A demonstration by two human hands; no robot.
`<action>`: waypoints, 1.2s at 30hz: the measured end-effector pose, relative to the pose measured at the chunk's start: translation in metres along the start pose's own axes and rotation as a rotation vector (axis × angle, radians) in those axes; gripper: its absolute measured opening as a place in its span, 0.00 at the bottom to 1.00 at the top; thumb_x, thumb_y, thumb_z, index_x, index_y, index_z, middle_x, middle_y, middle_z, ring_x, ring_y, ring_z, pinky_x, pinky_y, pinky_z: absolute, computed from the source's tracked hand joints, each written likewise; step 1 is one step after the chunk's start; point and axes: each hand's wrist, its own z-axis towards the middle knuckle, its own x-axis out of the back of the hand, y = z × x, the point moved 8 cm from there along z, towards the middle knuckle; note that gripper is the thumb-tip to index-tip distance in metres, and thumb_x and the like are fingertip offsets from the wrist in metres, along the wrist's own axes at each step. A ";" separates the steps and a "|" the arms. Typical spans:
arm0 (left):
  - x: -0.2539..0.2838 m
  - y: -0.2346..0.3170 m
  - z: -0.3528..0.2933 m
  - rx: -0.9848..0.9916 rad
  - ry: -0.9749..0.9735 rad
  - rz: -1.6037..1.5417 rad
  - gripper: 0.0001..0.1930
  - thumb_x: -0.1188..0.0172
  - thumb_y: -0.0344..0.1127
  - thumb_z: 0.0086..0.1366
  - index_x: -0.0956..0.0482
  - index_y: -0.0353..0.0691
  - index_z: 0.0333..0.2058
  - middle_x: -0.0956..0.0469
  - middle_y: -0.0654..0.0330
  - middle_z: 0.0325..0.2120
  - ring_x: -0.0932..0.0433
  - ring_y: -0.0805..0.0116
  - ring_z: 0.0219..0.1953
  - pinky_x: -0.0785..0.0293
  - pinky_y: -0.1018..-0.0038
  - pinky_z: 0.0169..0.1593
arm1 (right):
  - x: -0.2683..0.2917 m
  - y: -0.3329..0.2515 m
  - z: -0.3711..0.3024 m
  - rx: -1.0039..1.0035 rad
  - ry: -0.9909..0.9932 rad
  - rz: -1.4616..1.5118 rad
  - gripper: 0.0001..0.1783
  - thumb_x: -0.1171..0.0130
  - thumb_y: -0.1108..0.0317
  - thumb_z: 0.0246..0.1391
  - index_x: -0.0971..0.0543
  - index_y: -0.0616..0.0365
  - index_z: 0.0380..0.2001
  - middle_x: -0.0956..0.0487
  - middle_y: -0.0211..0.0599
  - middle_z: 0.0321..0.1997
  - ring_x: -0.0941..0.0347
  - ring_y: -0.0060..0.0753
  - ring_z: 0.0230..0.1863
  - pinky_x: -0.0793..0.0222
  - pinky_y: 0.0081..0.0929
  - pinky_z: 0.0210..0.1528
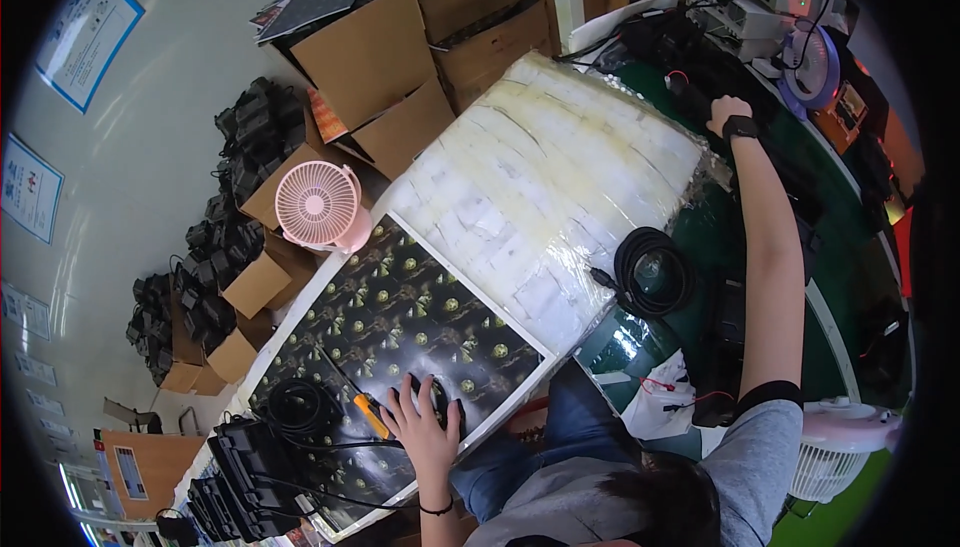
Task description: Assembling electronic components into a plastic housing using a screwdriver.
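My left hand [425,434] lies with fingers spread on the dark patterned sheet [400,287], its fingertips over a dark rounded thing [440,399] that they partly hide. Just left of it rests a screwdriver [368,413] with an orange handle. A black cable coil [300,407] lies further left, beside several black box-like devices [255,467]. Far out on the right, my right hand [731,115] is curled closed beside a black object [690,99]. What its fingers hold is hard to make out. A dark band circles that wrist.
A plastic-wrapped white block [550,177] fills the middle, with another cable coil [650,272] at its right edge. A pink fan [318,205] stands by the sheet's far edge. Cardboard boxes [370,57] and piles of black devices [255,132] line the left. A white bag [660,397] lies near my body.
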 end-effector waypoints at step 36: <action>0.000 0.004 0.005 -0.018 -0.015 0.010 0.27 0.40 0.45 0.61 0.29 0.47 0.59 0.37 0.49 0.64 0.45 0.37 0.67 0.56 0.42 0.68 | 0.135 -0.236 -0.309 1.244 -0.238 0.680 0.22 0.46 0.53 0.59 0.22 0.64 0.23 0.22 0.55 0.20 0.22 0.59 0.26 0.25 0.46 0.30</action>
